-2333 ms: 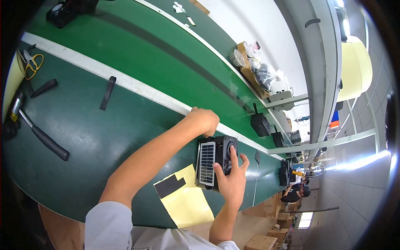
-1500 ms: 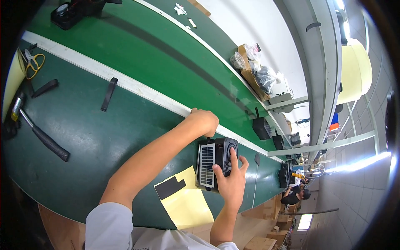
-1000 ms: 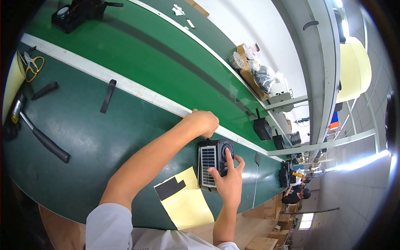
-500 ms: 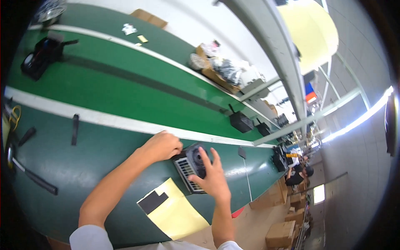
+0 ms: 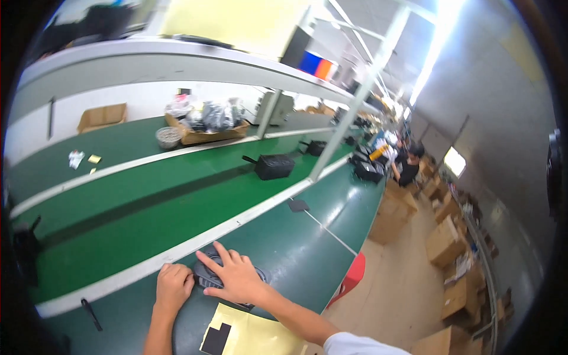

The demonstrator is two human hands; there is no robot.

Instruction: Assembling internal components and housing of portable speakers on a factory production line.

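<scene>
A black boxy device with a round speaker-like part [image 5: 205, 275] lies on the dark green bench near its white edge rail. My right hand [image 5: 236, 277] rests across it with fingers spread, covering most of its surface. At the device's left end, my left hand [image 5: 173, 285] is closed with its fingers curled; whatever they may hold is hidden. Just in front of the device lies a yellow sheet [image 5: 260, 331] bearing a black cut-out piece [image 5: 216, 339].
A dark strip-shaped tool [image 5: 92, 315] lies at the left. Beyond the rail, black devices [image 5: 275, 167] sit on the green belt. A flat black piece [image 5: 299, 205] lies to the right, near a red stool [image 5: 353, 275]. Another person [image 5: 408, 165] works farther along.
The view has swung to the right and up, bringing the shelf and aisle into sight. My right hand has come down flatter over the device; the left stays beside it.
</scene>
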